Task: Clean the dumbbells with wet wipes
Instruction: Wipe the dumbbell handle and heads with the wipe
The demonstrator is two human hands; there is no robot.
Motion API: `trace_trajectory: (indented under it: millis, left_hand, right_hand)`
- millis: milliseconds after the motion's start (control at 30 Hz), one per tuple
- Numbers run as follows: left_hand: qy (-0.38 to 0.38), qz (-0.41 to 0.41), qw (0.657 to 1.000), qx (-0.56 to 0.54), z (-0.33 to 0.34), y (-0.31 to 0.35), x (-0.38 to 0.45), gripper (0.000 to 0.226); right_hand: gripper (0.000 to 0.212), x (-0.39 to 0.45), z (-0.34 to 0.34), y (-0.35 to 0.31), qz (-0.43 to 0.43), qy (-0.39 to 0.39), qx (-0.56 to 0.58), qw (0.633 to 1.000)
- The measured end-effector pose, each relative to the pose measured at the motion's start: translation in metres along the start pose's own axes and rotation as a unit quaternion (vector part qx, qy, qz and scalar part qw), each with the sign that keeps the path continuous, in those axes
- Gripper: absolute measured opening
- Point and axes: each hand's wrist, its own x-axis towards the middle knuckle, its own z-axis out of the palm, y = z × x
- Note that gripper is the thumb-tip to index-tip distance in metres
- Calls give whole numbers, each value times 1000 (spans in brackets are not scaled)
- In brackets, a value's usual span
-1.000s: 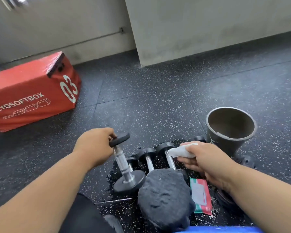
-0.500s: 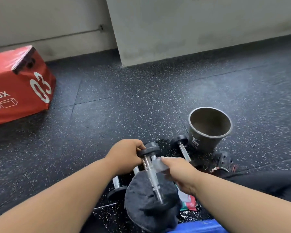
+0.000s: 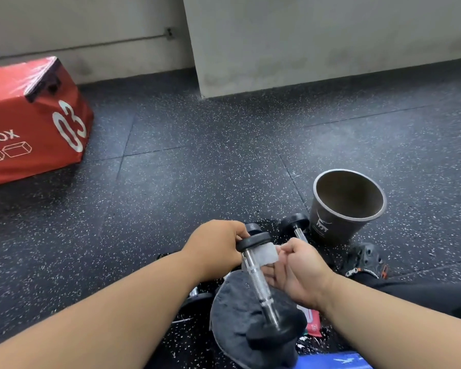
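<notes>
A: What takes up most of the view?
B: The speckled black floor (image 3: 224,161), with a red foam box (image 3: 32,121) marked "03" at the far left, against the grey wall (image 3: 304,41).

A: And nearer the person?
B: A dark bucket (image 3: 343,209) stands upright at the right. Just left of it another dumbbell (image 3: 296,225) lies on the floor. A dark grey cloth (image 3: 240,315) sits bunched at the bottom centre.

A: Where is the dumbbell being cleaned?
B: The held dumbbell (image 3: 258,278) is tilted, its lower end resting on the cloth. The left hand (image 3: 216,246) grips its upper black end, fingers curled round it.

A: The other hand?
B: The right hand (image 3: 296,270) pinches a white wet wipe (image 3: 266,254) against the chrome handle, just under the upper end.

A: Anything smaller?
B: A red wipes packet (image 3: 313,324) peeks out below the right wrist.
</notes>
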Motion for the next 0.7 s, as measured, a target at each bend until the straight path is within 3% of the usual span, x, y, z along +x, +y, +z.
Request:
trace_trajectory:
  millis: [133,300,400,500,700]
  left_hand:
    - [3,-5,1000,15,-1,4,0,36]
    - [8,-3,1000,22,0,8,-1,33]
    - [14,-2,1000,28,0,10,-3,32]
    - [14,-3,999,30,0,11,-5,32]
    - [10,-1,999,33,0,7,-6,36]
  right_hand:
    - [51,0,1,2,-16,-4,-60,998]
    - [9,-1,8,14,-81,38,-141,986]
    - [30,-2,15,15,-91,47,-132,986]
    - [20,-5,22,16,-84,37,-132,987]
    - [21,-6,21,18,-69,-2,-177,982]
